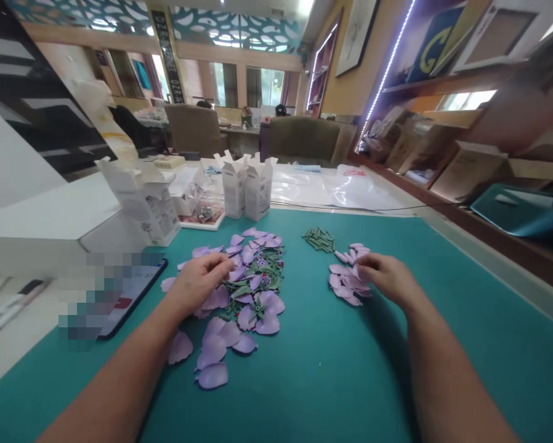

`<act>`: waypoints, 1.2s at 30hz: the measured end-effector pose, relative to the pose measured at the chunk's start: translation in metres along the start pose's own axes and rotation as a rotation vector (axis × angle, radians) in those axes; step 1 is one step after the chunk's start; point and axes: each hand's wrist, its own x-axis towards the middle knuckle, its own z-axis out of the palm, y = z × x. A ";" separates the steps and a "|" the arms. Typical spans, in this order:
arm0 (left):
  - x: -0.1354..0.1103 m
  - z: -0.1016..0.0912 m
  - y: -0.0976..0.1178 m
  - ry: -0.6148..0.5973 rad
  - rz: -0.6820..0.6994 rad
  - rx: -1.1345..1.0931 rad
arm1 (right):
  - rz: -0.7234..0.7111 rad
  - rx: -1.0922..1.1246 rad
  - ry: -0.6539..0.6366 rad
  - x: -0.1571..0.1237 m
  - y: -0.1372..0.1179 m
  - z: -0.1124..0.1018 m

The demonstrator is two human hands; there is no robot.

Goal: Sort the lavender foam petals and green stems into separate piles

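My left hand (202,280) reaches over a loose heap of lilac plastic petals (218,351) and small green leaf and stem pieces (262,271). Its fingers are curled together at the heap's left side; whatever they may pinch is hidden. One assembled four-petal flower (260,312) with a green centre lies at the heap's near edge. On the right, my right hand (387,280) has thumb and fingers pressed together at a smaller group of pale lilac petals (345,283). Narrow rolled lilac pieces (353,252) lie just beyond its fingertips. Any piece between them cannot be made out.
Short green sticks (319,240) form a pile on the green mat (313,381). A phone (133,301) rests at the left. Open white boxes (258,191) and a tray (207,221) stand behind, with clear plastic sheeting (350,187) farther back. Shelves with cartons (470,169) line the right.
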 end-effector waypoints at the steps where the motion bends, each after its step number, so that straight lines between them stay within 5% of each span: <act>1: 0.000 -0.001 0.000 0.011 -0.003 0.000 | -0.014 -0.020 -0.024 0.000 0.000 0.001; 7: 0.001 -0.001 -0.004 0.019 -0.003 0.001 | -0.054 -0.089 -0.145 0.002 0.006 0.004; 18: 0.014 -0.016 -0.012 0.169 -0.042 0.221 | -0.014 -0.142 -0.012 0.004 -0.002 0.010; 24: 0.060 0.010 0.001 -0.149 0.151 0.673 | -0.101 -0.123 -0.003 0.000 -0.016 0.020; 31: 0.111 0.069 0.012 -0.325 0.282 0.751 | -0.187 -0.070 0.024 -0.004 -0.020 0.024; 36: 0.111 0.079 0.003 -0.398 0.347 0.777 | -0.199 -0.051 0.045 -0.005 -0.024 0.023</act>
